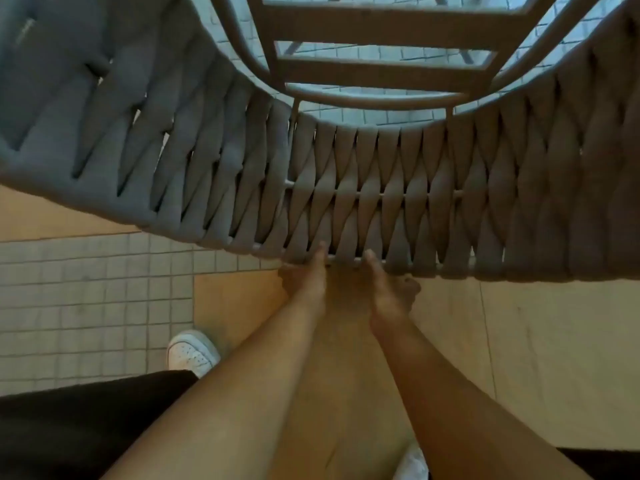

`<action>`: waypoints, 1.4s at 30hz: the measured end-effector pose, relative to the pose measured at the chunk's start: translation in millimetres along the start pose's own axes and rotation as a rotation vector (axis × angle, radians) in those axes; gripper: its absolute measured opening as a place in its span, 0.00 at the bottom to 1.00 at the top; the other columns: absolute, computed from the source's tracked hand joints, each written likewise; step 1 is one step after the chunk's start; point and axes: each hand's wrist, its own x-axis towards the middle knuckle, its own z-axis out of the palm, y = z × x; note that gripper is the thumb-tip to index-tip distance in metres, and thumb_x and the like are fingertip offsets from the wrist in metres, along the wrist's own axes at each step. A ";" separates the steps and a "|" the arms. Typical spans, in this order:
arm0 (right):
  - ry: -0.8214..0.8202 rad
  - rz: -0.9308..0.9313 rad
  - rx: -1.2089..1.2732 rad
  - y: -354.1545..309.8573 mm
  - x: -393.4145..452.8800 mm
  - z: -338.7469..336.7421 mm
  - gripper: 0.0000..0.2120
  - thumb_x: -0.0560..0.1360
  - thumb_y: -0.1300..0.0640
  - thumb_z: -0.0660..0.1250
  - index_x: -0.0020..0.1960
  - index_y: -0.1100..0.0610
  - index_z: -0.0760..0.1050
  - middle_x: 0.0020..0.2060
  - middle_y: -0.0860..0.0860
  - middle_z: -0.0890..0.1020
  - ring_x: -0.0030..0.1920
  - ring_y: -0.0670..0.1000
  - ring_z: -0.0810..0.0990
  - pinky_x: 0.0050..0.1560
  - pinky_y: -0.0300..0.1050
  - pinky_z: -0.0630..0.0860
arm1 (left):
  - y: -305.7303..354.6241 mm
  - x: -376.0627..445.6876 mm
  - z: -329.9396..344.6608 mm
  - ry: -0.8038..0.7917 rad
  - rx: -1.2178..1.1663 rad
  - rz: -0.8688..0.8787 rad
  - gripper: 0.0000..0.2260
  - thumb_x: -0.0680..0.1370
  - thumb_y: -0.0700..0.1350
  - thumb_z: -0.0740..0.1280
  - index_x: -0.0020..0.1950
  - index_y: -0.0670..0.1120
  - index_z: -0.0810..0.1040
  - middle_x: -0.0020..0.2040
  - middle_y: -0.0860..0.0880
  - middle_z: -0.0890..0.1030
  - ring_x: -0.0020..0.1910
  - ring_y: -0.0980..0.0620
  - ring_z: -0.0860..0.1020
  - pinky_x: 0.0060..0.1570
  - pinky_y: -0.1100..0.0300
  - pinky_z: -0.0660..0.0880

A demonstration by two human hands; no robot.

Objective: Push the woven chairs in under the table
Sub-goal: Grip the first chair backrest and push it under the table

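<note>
A grey woven chair [346,188] fills the upper half of the view, its curved strap back facing me. Beyond the back I see its slatted seat frame [381,39]. My left hand [304,282] and my right hand [391,292] sit side by side at the middle of the back's near rim, thumbs on the straps and fingers curled under the rail. No table is visible in this view.
Below the chair, the floor is part small pale tiles [86,306] and part tan wooden boards [519,341]. My white shoe [192,353] stands on the tiles at lower left. A dark garment [86,427] covers the bottom left corner.
</note>
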 end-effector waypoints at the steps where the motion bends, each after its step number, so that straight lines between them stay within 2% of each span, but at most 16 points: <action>1: 0.039 0.007 0.018 -0.2 2.4 4.6 0.37 0.61 0.45 0.85 0.63 0.56 0.72 0.57 0.48 0.79 0.52 0.46 0.79 0.56 0.42 0.75 | 1.4 4.3 3.6 0.008 -0.045 0.005 0.47 0.70 0.60 0.78 0.78 0.40 0.59 0.72 0.41 0.73 0.69 0.41 0.73 0.63 0.55 0.69; 4: 0.082 0.043 0.166 2.1 16.9 14.1 0.50 0.61 0.48 0.86 0.75 0.59 0.64 0.66 0.54 0.78 0.63 0.54 0.79 0.64 0.49 0.75 | 1.5 24.8 13.5 0.004 -0.184 0.000 0.50 0.67 0.57 0.81 0.79 0.40 0.58 0.73 0.41 0.71 0.71 0.40 0.71 0.62 0.57 0.67; 6: 0.084 0.085 0.266 5.3 25.1 19.2 0.49 0.62 0.51 0.86 0.75 0.58 0.64 0.68 0.55 0.78 0.65 0.56 0.78 0.67 0.57 0.76 | 1.4 33.6 20.5 -0.011 -0.279 -0.028 0.49 0.65 0.57 0.82 0.77 0.42 0.63 0.72 0.42 0.73 0.70 0.41 0.73 0.68 0.52 0.70; 8: 0.070 0.108 0.374 7.9 31.9 20.7 0.45 0.63 0.55 0.85 0.75 0.57 0.67 0.67 0.54 0.78 0.66 0.56 0.78 0.66 0.59 0.76 | -0.8 40.6 23.6 -0.028 -0.380 -0.038 0.47 0.62 0.57 0.84 0.76 0.45 0.67 0.69 0.44 0.77 0.67 0.42 0.75 0.68 0.44 0.73; 11: 0.066 0.127 0.424 9.3 40.7 21.3 0.41 0.66 0.56 0.84 0.74 0.57 0.70 0.67 0.54 0.79 0.66 0.57 0.79 0.67 0.58 0.76 | -5.1 46.4 24.4 -0.067 -0.452 -0.015 0.46 0.60 0.58 0.85 0.74 0.49 0.71 0.66 0.47 0.79 0.66 0.44 0.77 0.66 0.42 0.74; 17: 0.070 0.112 0.411 3.3 32.2 22.4 0.37 0.69 0.53 0.81 0.74 0.56 0.70 0.67 0.54 0.79 0.66 0.57 0.78 0.66 0.52 0.75 | -8.3 38.9 21.4 -0.084 -0.452 0.023 0.43 0.63 0.59 0.83 0.74 0.48 0.72 0.66 0.47 0.79 0.66 0.45 0.76 0.69 0.45 0.72; 20: 0.069 0.102 0.416 2.3 25.8 17.8 0.37 0.71 0.53 0.80 0.74 0.57 0.68 0.67 0.55 0.79 0.66 0.56 0.78 0.61 0.47 0.74 | -12.6 32.8 15.0 -0.092 -0.409 0.049 0.43 0.63 0.61 0.82 0.73 0.48 0.72 0.66 0.48 0.80 0.66 0.46 0.76 0.69 0.47 0.72; 22: 0.049 0.106 0.438 -0.8 17.2 11.1 0.35 0.71 0.55 0.80 0.73 0.58 0.70 0.66 0.56 0.80 0.64 0.57 0.80 0.62 0.48 0.76 | -16.1 22.3 10.4 -0.069 -0.377 0.067 0.41 0.64 0.62 0.81 0.72 0.47 0.73 0.65 0.49 0.80 0.66 0.47 0.76 0.69 0.49 0.72; 24: 0.039 0.110 0.448 -5.6 4.0 3.0 0.31 0.70 0.58 0.80 0.70 0.59 0.73 0.62 0.57 0.82 0.59 0.56 0.83 0.62 0.55 0.80 | -15.3 4.7 3.0 -0.019 -0.359 0.132 0.39 0.65 0.62 0.80 0.71 0.48 0.74 0.64 0.50 0.81 0.64 0.51 0.77 0.64 0.58 0.73; 27: 0.070 0.105 0.424 -19.0 -27.3 -10.6 0.26 0.71 0.60 0.80 0.65 0.59 0.76 0.57 0.55 0.85 0.55 0.54 0.85 0.59 0.56 0.81 | -11.2 -29.9 -18.1 0.109 -0.263 0.290 0.33 0.67 0.63 0.79 0.66 0.48 0.77 0.61 0.53 0.83 0.59 0.56 0.80 0.52 0.68 0.72; 29: 0.072 0.093 0.417 -28.7 -52.3 -21.4 0.27 0.71 0.60 0.80 0.67 0.58 0.74 0.59 0.54 0.84 0.57 0.53 0.84 0.60 0.57 0.81 | -11.9 -55.9 -37.8 0.168 -0.226 0.381 0.28 0.69 0.61 0.78 0.63 0.46 0.79 0.57 0.52 0.84 0.58 0.56 0.81 0.53 0.66 0.76; 31: 0.065 0.111 0.408 -42.7 -83.6 -33.9 0.32 0.71 0.61 0.80 0.71 0.57 0.69 0.62 0.54 0.82 0.60 0.54 0.83 0.63 0.59 0.79 | -10.4 -85.4 -60.1 0.123 -0.236 0.437 0.25 0.72 0.57 0.77 0.62 0.46 0.77 0.56 0.53 0.84 0.57 0.59 0.81 0.59 0.62 0.78; 34: 0.134 0.139 0.345 -70.0 -133.3 -50.0 0.39 0.69 0.59 0.82 0.73 0.57 0.64 0.65 0.55 0.80 0.62 0.56 0.81 0.64 0.60 0.78 | -2.9 -133.9 -96.2 0.020 -0.252 0.465 0.30 0.74 0.53 0.77 0.71 0.46 0.68 0.65 0.51 0.78 0.63 0.57 0.78 0.63 0.57 0.77; 36: 0.181 0.132 0.304 -90.5 -167.9 -58.6 0.41 0.68 0.58 0.82 0.73 0.58 0.64 0.64 0.55 0.80 0.61 0.57 0.81 0.63 0.60 0.78 | 4.5 -170.2 -121.3 -0.009 -0.223 0.487 0.38 0.74 0.53 0.77 0.78 0.48 0.60 0.71 0.48 0.70 0.65 0.55 0.75 0.60 0.63 0.77; 39: 0.205 0.113 0.257 -119.7 -214.1 -68.7 0.38 0.69 0.55 0.82 0.70 0.57 0.64 0.58 0.51 0.80 0.58 0.55 0.81 0.62 0.61 0.79 | 19.8 -223.3 -155.8 0.126 0.028 0.631 0.42 0.75 0.56 0.74 0.81 0.49 0.53 0.74 0.44 0.60 0.67 0.57 0.64 0.63 0.72 0.64; 42: 0.251 0.117 0.176 -154.2 -261.1 -74.5 0.34 0.70 0.52 0.81 0.64 0.52 0.61 0.53 0.48 0.76 0.53 0.52 0.79 0.62 0.59 0.79 | 45.0 -266.8 -189.5 0.150 0.279 0.953 0.33 0.80 0.49 0.71 0.79 0.47 0.58 0.75 0.40 0.60 0.71 0.54 0.58 0.69 0.73 0.53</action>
